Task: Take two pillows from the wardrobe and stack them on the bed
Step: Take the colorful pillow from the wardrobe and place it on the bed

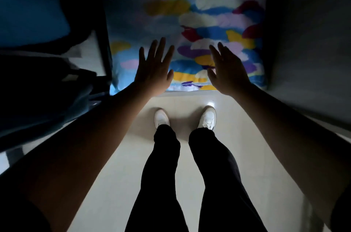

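A colourful pillow (190, 28), patterned in blue, yellow, white, purple and red patches, lies in a dim compartment just beyond the pale floor (114, 165). Both arms reach toward the pillow's near edge. The left hand (153, 68) is spread flat, fingers apart, over the pillow's near-left part, holding nothing. The right hand (226, 70) is open too, fingers extended and slightly turned, over the pillow's near-right part, gripping nothing; whether either palm touches the fabric cannot be told. Two white shoes (161, 117) stand on the floor just short of the pillow
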`<state>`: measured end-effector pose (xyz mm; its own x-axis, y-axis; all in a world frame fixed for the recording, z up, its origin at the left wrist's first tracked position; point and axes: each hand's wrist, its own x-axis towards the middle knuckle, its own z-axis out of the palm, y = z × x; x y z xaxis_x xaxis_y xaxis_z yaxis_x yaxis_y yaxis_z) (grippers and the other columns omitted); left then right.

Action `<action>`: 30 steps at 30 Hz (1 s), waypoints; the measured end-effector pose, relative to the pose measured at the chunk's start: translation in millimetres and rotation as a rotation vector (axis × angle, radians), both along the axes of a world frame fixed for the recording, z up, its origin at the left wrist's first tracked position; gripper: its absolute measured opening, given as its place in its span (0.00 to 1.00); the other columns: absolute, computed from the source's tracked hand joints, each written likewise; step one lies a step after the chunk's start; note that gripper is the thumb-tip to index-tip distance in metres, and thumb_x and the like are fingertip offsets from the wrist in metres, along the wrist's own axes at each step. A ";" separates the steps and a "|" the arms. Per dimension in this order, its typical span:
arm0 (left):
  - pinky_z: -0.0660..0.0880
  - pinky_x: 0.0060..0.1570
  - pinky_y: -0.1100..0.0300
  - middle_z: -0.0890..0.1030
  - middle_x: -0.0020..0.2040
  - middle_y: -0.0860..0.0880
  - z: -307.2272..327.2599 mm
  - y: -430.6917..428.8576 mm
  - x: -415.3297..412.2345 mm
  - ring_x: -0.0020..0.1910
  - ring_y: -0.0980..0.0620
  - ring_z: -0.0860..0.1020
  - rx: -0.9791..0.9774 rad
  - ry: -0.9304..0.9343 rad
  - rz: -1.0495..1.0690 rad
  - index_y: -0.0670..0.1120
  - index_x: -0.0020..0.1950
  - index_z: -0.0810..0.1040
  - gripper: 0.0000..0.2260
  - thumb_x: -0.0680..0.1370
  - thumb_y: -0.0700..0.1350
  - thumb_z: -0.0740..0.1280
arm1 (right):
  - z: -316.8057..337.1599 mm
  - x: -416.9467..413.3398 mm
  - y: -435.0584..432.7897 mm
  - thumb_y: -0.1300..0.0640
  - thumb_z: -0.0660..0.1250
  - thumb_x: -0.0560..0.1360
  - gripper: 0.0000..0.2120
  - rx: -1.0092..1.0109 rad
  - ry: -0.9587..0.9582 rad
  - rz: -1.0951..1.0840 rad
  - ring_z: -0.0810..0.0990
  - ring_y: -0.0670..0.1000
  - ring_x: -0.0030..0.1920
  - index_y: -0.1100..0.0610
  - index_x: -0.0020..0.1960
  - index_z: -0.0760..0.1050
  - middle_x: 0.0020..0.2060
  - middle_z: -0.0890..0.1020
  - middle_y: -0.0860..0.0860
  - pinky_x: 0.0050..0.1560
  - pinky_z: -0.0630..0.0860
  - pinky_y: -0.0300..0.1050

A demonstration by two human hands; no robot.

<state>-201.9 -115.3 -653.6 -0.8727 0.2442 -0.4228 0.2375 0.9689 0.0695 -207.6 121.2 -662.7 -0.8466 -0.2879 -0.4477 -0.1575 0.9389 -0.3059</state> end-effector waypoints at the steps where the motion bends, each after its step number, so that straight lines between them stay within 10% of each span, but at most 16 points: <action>1: 0.51 0.73 0.35 0.49 0.81 0.41 -28.9 -1.1 -0.7 0.79 0.40 0.50 0.005 -0.009 -0.004 0.48 0.80 0.52 0.31 0.80 0.54 0.59 | -28.0 3.9 -2.5 0.52 0.61 0.80 0.32 0.014 -0.005 0.000 0.59 0.66 0.77 0.62 0.79 0.55 0.78 0.56 0.66 0.73 0.63 0.61; 9: 0.47 0.66 0.23 0.48 0.80 0.40 -212.1 -1.9 12.1 0.77 0.30 0.47 0.003 -0.081 -0.040 0.56 0.79 0.49 0.49 0.65 0.71 0.65 | -208.4 20.1 -6.5 0.31 0.74 0.60 0.63 0.221 0.101 0.064 0.47 0.74 0.77 0.53 0.81 0.44 0.78 0.48 0.68 0.73 0.49 0.76; 14: 0.44 0.62 0.18 0.50 0.80 0.39 -256.3 8.1 8.6 0.75 0.25 0.49 -0.070 -0.033 -0.008 0.55 0.79 0.50 0.53 0.62 0.59 0.77 | -259.8 23.5 -13.0 0.36 0.71 0.68 0.53 0.312 0.225 0.003 0.51 0.75 0.76 0.51 0.81 0.45 0.78 0.52 0.68 0.73 0.49 0.76; 18: 0.45 0.64 0.20 0.49 0.80 0.40 -244.3 11.1 6.5 0.75 0.25 0.47 -0.068 -0.011 0.006 0.55 0.79 0.50 0.34 0.76 0.39 0.60 | -250.6 21.0 -18.6 0.48 0.63 0.76 0.41 0.299 0.243 -0.038 0.51 0.74 0.76 0.51 0.81 0.44 0.79 0.52 0.66 0.73 0.51 0.76; 30: 0.53 0.68 0.25 0.54 0.79 0.37 -99.5 7.1 -18.8 0.74 0.28 0.55 -0.102 -0.088 -0.049 0.43 0.78 0.53 0.35 0.73 0.39 0.63 | -108.2 -7.0 -34.5 0.55 0.66 0.72 0.43 0.149 0.006 -0.065 0.55 0.71 0.76 0.60 0.80 0.47 0.78 0.55 0.64 0.73 0.56 0.70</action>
